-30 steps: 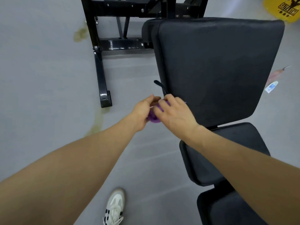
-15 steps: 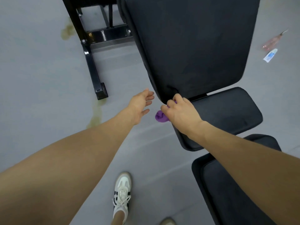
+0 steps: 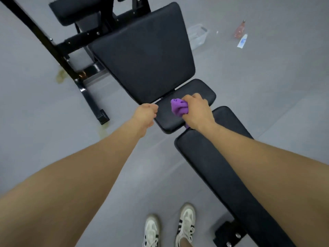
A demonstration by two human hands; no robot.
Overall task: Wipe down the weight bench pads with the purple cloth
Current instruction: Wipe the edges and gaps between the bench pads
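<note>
- The weight bench (image 3: 147,56) runs on a diagonal from near right to far left, and its three black pads lie end to end along that line, so my strokes will have to follow that axis.
- The large back pad (image 3: 146,50), the farthest of the three, tilts up and away from me; it lies ahead and slightly left of both my hands.
- The long near pad (image 3: 222,168) passes under my right forearm and runs down to the near right.
- The small middle pad (image 3: 167,118) sits between those two, and both my hands are at it.
- My right hand (image 3: 196,111) is closed around the bunched purple cloth (image 3: 179,106), pressing it onto the middle pad. I judge this hand is the one placed to sweep either up the back pad or back along the near pad.
- My left hand (image 3: 146,113) is curled into a loose fist at the left edge of the middle pad, holding nothing I can see. I cannot tell whether it touches the pad.
- A clear plastic box (image 3: 198,37) sits on the floor to the right of the back pad; I cannot make out anything in it.
- A reddish bottle (image 3: 240,30) and a white tube (image 3: 242,41) lie on the floor at the far right, well apart from the bench.
</note>
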